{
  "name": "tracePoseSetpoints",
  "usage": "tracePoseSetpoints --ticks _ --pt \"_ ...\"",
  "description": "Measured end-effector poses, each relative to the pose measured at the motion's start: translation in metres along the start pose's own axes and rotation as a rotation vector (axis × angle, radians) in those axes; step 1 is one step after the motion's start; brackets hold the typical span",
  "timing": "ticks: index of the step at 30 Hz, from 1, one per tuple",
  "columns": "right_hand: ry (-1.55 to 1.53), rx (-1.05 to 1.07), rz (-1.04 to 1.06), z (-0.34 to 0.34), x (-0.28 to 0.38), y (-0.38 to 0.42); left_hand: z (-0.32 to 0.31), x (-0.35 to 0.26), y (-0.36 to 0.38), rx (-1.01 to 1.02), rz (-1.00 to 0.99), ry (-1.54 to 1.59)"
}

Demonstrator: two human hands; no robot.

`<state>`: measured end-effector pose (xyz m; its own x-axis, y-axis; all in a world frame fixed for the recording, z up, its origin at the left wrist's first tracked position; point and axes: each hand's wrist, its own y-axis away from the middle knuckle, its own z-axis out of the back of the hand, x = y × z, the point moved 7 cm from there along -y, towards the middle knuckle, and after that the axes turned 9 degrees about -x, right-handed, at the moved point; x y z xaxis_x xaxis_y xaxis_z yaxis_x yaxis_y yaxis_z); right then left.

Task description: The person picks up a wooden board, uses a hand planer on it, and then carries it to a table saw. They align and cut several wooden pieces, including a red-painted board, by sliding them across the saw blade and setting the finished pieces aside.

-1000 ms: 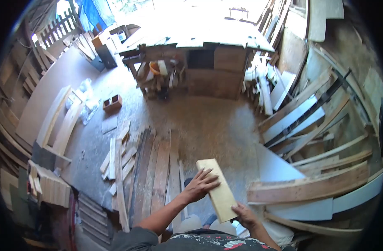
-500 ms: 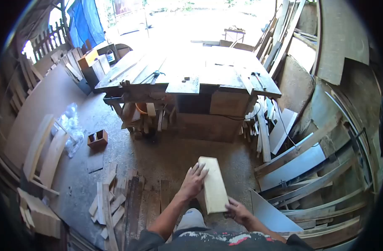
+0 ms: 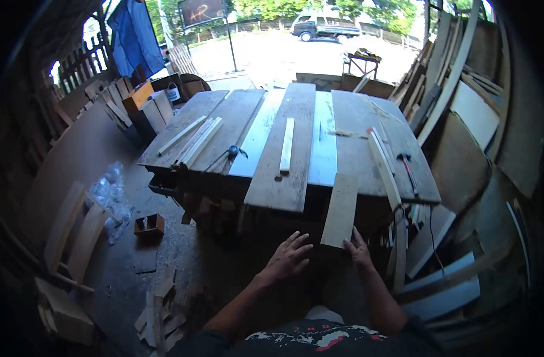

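Note:
A short wooden board [image 3: 341,209] reaches over the front edge of the workbench, its near end gripped at the right corner by my right hand [image 3: 359,249]. My left hand [image 3: 288,256] is off the board, to its left, fingers spread with nothing in them. On the bench, a long plank [image 3: 294,143] sticks out past the front edge left of the board. A pale wood strip [image 3: 287,146] lies on that plank. Right of the board are a long batten [image 3: 384,169] and a hammer [image 3: 409,171].
The workbench [image 3: 224,122] carries more strips and a dark tool with a cord [image 3: 233,151]. Wood offcuts [image 3: 159,315], a small open box [image 3: 149,226] and clear plastic [image 3: 111,199] lie on the floor at left. Boards and panels [image 3: 462,143] lean along the right side.
The board has moved from in front of my body forward to the bench edge. My left hand has let go of it; my right hand still holds it. The view has tilted up.

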<state>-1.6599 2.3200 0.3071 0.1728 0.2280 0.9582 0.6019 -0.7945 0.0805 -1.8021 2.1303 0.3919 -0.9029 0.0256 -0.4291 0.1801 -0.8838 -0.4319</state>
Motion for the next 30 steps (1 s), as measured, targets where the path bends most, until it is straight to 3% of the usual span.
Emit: tracePoseSetpoints --ticks 4,6,8,9,11,12,14,20,24,30 --pt "-0.051 0.004 -0.034 -0.020 -0.013 -0.127 -0.003 0.050 -0.085 0.050 0.143 0.111" --pt "-0.096 0.025 -0.162 -0.033 -0.018 -0.164 -0.006 0.067 -0.118 0.103 0.257 0.274" --pt "0.029 0.020 -0.135 -0.031 -0.045 -0.212 -0.016 0.091 -0.153 0.102 0.253 0.268" --pt "0.045 0.053 0.013 -0.039 -0.043 -0.228 -0.021 0.102 -0.164 0.105 0.278 0.251" --pt "0.369 0.124 -0.079 -0.035 -0.065 -0.250 -0.032 0.120 -0.180 0.122 0.325 0.204" --pt "0.535 0.161 -0.123 -0.036 -0.063 -0.254 -0.038 0.128 -0.188 0.135 0.340 0.171" --pt "0.818 0.195 -0.011 -0.041 -0.027 -0.254 -0.045 0.149 -0.205 0.146 0.357 0.097" --pt "1.460 0.334 0.291 -0.072 0.032 -0.239 -0.089 0.185 -0.228 0.496 0.196 -0.218" --pt "1.509 0.232 0.556 -0.071 0.021 -0.238 -0.096 0.195 -0.235 0.584 0.112 -0.290" --pt "1.483 0.232 0.533 -0.070 0.025 -0.265 -0.101 0.205 -0.257 0.549 0.127 -0.352"
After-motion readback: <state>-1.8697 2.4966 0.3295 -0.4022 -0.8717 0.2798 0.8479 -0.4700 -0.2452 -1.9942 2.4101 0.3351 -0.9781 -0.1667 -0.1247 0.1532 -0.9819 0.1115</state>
